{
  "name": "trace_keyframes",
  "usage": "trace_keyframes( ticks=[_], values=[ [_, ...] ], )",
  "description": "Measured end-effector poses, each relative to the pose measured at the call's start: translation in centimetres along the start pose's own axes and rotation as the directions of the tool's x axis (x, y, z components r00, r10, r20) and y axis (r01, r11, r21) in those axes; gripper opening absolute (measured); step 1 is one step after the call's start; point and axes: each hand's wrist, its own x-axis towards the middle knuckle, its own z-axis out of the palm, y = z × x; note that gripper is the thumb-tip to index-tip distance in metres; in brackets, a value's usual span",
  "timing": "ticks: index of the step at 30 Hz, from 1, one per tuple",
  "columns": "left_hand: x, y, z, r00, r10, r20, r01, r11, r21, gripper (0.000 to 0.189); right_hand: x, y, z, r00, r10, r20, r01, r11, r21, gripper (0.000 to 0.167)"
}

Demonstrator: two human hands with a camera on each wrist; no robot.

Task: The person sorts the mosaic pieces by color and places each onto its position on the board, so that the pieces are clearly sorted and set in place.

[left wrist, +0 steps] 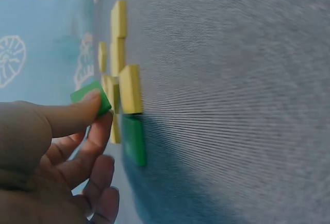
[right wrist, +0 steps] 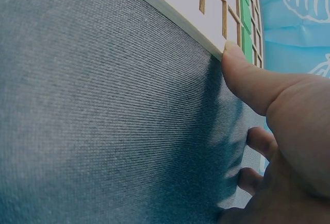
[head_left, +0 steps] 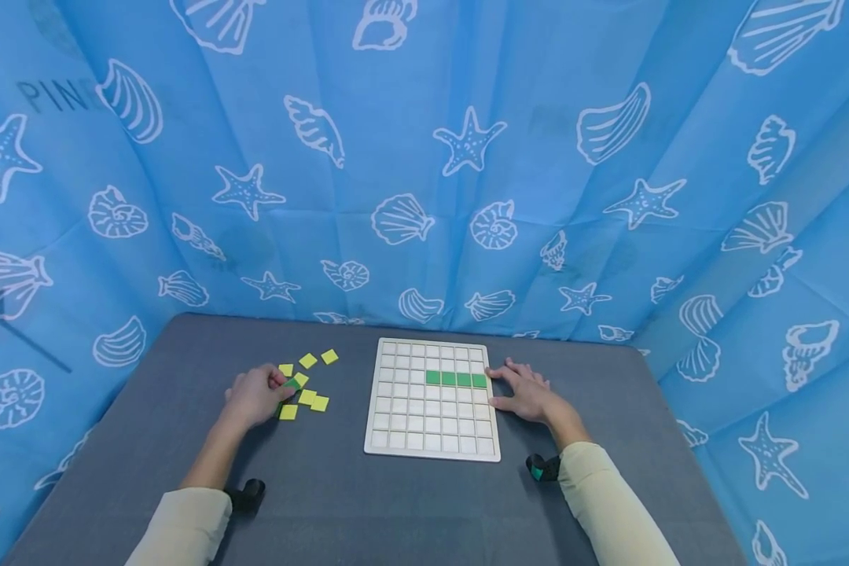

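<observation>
My left hand pinches a green square tile between thumb and forefinger, held just above the table. Below it, another green tile lies on the cloth beside several yellow tiles. At the centre of the table lies a white gridded board. One of its upper rows holds several green tiles side by side, reaching the right-hand column. My right hand rests at the board's right edge, thumb touching the rim in the right wrist view; its other fingers are loosely bent and grasp nothing.
Grey cloth covers the table. Behind and around it hangs a blue curtain with white shells and starfish. A black strap or camera mount sits at the left wrist, and another black mount at the right.
</observation>
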Motion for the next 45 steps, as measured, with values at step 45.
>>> trace_keyframes(
  ticks=[45],
  values=[
    [0.5,11.5,4.1,0.957,0.239,-0.165,-0.282,0.900,-0.332,0.018,-0.4,-0.5,-0.1,1.000,0.022,-0.009,-0.022,1.000,0.004,0.060]
  ],
)
